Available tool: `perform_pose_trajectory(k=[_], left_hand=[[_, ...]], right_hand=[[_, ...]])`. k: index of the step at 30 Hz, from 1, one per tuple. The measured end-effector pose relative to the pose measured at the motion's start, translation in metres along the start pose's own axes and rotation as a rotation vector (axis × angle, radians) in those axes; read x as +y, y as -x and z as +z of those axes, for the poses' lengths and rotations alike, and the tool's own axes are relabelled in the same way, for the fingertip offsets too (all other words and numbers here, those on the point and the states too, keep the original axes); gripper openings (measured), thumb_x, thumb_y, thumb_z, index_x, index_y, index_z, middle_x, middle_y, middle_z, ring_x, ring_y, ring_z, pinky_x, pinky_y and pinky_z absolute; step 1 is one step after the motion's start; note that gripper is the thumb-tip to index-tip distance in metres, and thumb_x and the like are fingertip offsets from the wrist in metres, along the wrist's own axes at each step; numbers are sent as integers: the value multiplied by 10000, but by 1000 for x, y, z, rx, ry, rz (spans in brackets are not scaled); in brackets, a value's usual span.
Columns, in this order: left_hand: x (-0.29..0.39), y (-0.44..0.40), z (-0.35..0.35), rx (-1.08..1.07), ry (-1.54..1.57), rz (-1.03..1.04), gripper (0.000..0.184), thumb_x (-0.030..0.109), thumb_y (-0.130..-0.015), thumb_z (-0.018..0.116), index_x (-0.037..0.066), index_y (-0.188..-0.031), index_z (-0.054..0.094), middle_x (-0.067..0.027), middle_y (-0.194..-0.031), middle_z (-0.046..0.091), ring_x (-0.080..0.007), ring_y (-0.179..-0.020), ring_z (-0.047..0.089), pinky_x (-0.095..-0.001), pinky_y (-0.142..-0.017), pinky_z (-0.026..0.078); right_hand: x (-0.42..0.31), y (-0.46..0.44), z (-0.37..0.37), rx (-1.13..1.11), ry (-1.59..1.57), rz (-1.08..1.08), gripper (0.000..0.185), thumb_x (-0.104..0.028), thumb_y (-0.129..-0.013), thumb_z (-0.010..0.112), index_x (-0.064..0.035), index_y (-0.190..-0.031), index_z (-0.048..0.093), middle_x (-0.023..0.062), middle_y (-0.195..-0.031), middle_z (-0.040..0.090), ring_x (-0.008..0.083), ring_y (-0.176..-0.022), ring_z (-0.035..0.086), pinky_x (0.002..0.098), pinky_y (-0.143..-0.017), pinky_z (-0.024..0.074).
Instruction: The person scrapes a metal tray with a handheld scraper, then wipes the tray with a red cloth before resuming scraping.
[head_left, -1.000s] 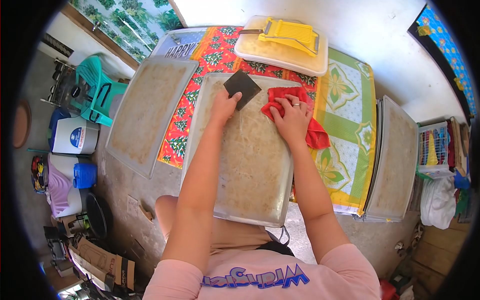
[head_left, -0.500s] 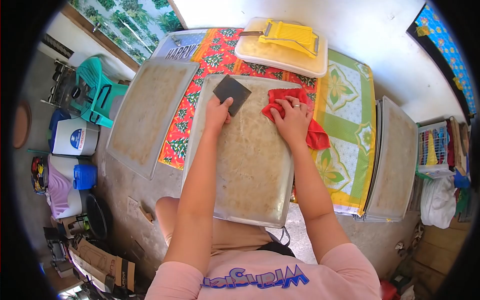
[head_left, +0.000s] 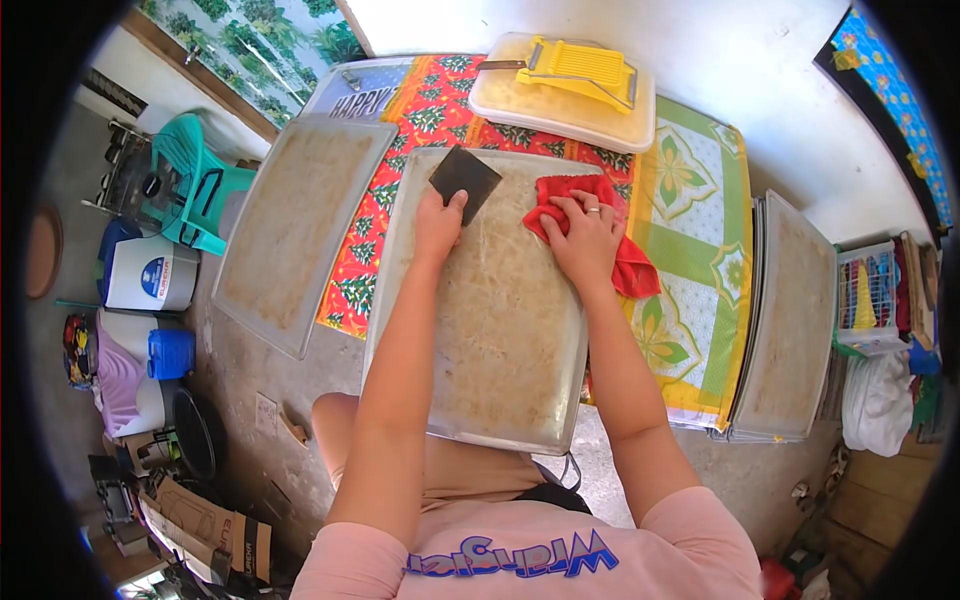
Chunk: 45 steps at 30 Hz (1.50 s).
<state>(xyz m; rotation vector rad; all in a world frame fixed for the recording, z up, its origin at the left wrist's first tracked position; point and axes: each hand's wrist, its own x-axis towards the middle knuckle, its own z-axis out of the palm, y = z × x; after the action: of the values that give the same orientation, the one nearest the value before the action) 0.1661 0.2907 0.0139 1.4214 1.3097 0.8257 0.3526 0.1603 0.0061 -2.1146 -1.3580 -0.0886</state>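
In front of me a shallow metal baking tray (head_left: 505, 340) with a brown-stained surface lies partly on the table and reaches over my lap. My left hand (head_left: 440, 225) grips a dark, flat, square scraper (head_left: 466, 184) over the tray's upper left area. At the upper right, my right hand (head_left: 583, 232) presses on a red cloth (head_left: 632, 265), fingers bent into it. Part of the cloth hangs past the tray's right edge.
Another tray (head_left: 300, 220) lies to the left, and a stack of trays (head_left: 785, 320) stands at the right. A yellow slicer (head_left: 580, 72) rests on a lidded white container (head_left: 560, 115) at the back. Patterned cloths (head_left: 700, 260) cover the table. A green chair (head_left: 190, 180) stands at left.
My left hand and the scraper have shifted very slightly up. The right hand and the red cloth look almost unmoved.
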Motion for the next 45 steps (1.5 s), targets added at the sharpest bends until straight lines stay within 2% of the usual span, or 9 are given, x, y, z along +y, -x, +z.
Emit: perform_pose_trajectory(k=[2, 14, 17, 23, 26, 29, 32, 34, 45], left_hand=[[0, -1, 1, 13, 10, 19, 185, 184, -961, 657, 30, -1063, 639, -17, -618, 572, -96, -407, 484, -266, -369, 391], [-2, -4, 4, 79, -29, 12, 218, 204, -932, 664, 5, -1020, 652, -71, -639, 597, -178, -427, 527, -343, -403, 409], [-1, -8, 3, -1, -101, 22, 198, 192, -960, 651, 20, -1057, 637, -29, -623, 582, -109, -392, 480, -272, -357, 387], [-4, -9, 6, 26, -92, 48, 203, 204, -965, 644, 31, -1070, 641, -26, -625, 581, -107, -408, 488, -275, -375, 396], [-19, -20, 7, 60, -244, 192, 208, 208, -963, 648, 25, -1061, 640, -24, -621, 576, -106, -420, 488, -282, -386, 400], [0, -7, 5, 11, -222, 3, 309, 266, -914, 669, 5, -1079, 677, -145, -753, 689, -267, -620, 649, -421, -641, 491], [9, -5, 5, -69, -254, -66, 318, 277, -912, 668, 23, -1102, 685, -169, -866, 721, -317, -787, 692, -422, -738, 506], [-4, -10, 6, -17, -246, 33, 334, 287, -911, 666, 30, -1124, 685, -178, -934, 728, -329, -890, 692, -415, -792, 505], [-4, -8, 7, -81, -339, 1, 352, 326, -906, 665, 102, -1176, 687, -146, -1014, 738, -311, -965, 698, -408, -838, 506]], right_hand=[[-2, 0, -3, -23, -24, 14, 342, -415, -858, 694, -220, -1136, 728, 7, -1306, 605, 264, -1210, 500, 512, -1026, 331], [-1, -1, -2, -23, -28, 20, 343, -421, -859, 694, -220, -1135, 727, 8, -1295, 612, 266, -1209, 505, 539, -1031, 334], [-1, -1, -1, -29, -10, 19, 343, -422, -859, 693, -222, -1136, 727, 8, -1297, 609, 268, -1211, 505, 544, -1029, 337], [1, -1, 0, -28, -15, 11, 343, -420, -860, 693, -217, -1134, 727, 8, -1304, 602, 270, -1211, 506, 548, -1028, 339], [-1, -1, -1, -23, -13, 19, 344, -421, -858, 695, -215, -1131, 727, 8, -1304, 603, 268, -1207, 506, 540, -1025, 338], [-1, -1, -1, -18, -9, 9, 342, -419, -857, 697, -214, -1129, 728, 7, -1302, 605, 265, -1202, 507, 528, -1019, 338], [-1, 0, -1, -11, -7, 8, 341, -417, -857, 697, -212, -1127, 729, 8, -1297, 608, 267, -1198, 508, 521, -1014, 338], [-2, 0, -2, -9, -10, 5, 339, -416, -857, 697, -210, -1125, 729, 8, -1294, 609, 266, -1197, 509, 522, -1013, 339], [-2, 0, -2, -16, -11, 13, 340, -409, -857, 697, -211, -1132, 730, 10, -1297, 612, 267, -1204, 509, 528, -1020, 338]])
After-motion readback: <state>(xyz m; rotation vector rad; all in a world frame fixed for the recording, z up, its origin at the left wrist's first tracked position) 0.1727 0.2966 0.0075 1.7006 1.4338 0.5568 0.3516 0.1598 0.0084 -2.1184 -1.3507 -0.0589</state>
